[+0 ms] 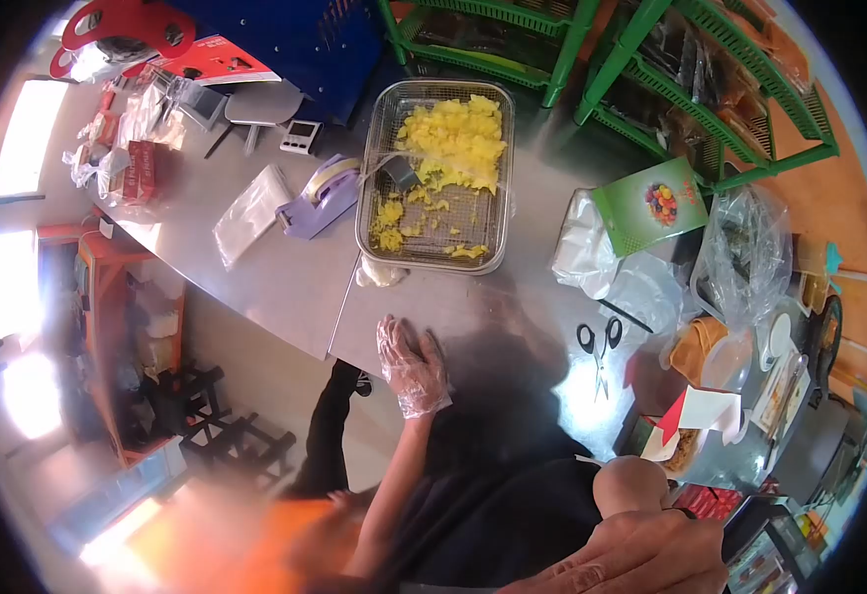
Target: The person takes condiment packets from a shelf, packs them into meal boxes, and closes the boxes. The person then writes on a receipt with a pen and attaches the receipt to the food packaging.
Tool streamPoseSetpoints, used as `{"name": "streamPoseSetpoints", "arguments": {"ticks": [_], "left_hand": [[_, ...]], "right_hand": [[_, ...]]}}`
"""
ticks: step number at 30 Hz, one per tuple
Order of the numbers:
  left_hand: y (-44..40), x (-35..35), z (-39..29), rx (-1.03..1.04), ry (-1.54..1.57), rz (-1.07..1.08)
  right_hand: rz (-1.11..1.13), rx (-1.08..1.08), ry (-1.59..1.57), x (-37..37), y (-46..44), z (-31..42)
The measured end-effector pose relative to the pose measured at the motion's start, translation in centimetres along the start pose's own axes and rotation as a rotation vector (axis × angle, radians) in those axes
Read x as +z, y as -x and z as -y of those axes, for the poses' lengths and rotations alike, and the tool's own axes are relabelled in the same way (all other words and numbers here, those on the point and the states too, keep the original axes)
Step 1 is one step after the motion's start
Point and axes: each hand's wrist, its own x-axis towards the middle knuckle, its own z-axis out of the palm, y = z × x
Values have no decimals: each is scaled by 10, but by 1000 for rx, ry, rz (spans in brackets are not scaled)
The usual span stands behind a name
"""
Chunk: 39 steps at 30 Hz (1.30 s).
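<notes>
Seen from the head, where a brushed steel table spreads out in cloudy reflections, a rectangular metal tray with rounded corners and a fine wire-mesh lining holds soft, moist-looking yellow pieces, heaped at the far end and scattered in ragged crumbs towards the near one. Thin, clear, crinkled plastic gloves the left hand, which is flat and loosely extended, its fingers side by side, the thumb a little apart, with nothing in its grasp. The tray lies straight beyond its fingertips and slightly to the right, a strip of bare steel separating them. The right hand looms large at the bottom edge, its fingers bent; whether it holds anything cannot be told. Just beside the tray's near left corner sits a small whitish lump, close to the line from the left hand to that corner. A dark, squarish piece covers some of the mesh. Left of the tray stand a smooth lilac tape dispenser and glossy clear bags; to the right are a green printed box, black-handled scissors and, farther back, slatted green plastic racks.
</notes>
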Motion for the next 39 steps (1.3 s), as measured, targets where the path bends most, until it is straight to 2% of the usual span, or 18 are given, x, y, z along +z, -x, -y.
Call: {"name": "streamPoseSetpoints", "arguments": {"ticks": [4,6,9,10,12,14,16,19,21,23,25,27,30,32,34,36,37,39], "left_hand": [[0,1,0,-4,6,-7],[1,1,0,-9,11,-10],[1,2,-1,-17,21,-6],[1,1,-1,-17,19,-1],[0,1,2,-3,9,18],[1,-2,3,2,11,26],[0,1,4,10,16,11],[-2,-2,2,-57,26,46],[-2,-4,3,-67,36,61],[-1,-2,6,-59,52,46],[-3,0,7,-63,54,39],[-3,-2,7,-65,49,52],[-5,-7,5,-65,55,62],[-4,-5,4,-56,58,33],[-3,-5,4,-44,53,19],[-3,-6,2,-38,42,21],[-1,-6,2,-30,43,5],[0,-3,3,-13,43,-19]], "right_hand": [[4,130,-18,3,-8,10],[423,279,-31,-14,-2,11],[190,403,103,-13,-11,-40],[61,558,266,-18,-26,-73],[-199,762,337,-36,-63,-184],[-445,643,167,-70,-75,-334],[-658,718,-135,-108,-108,-446],[-581,693,-77,-136,-164,-467],[-384,696,725,-152,-175,-485],[-277,637,1280,-171,-188,-527],[-304,598,1598,-188,-193,-581],[-154,721,1551,-197,-202,-582],[-358,683,1169,-202,-191,-580],[-500,563,825,-183,-171,-541],[-897,593,-40,-131,-165,-476],[-896,592,-360,-119,-126,-455],[-715,566,-465,-111,-104,-434],[-653,632,-531,-82,-63,-365]]}}
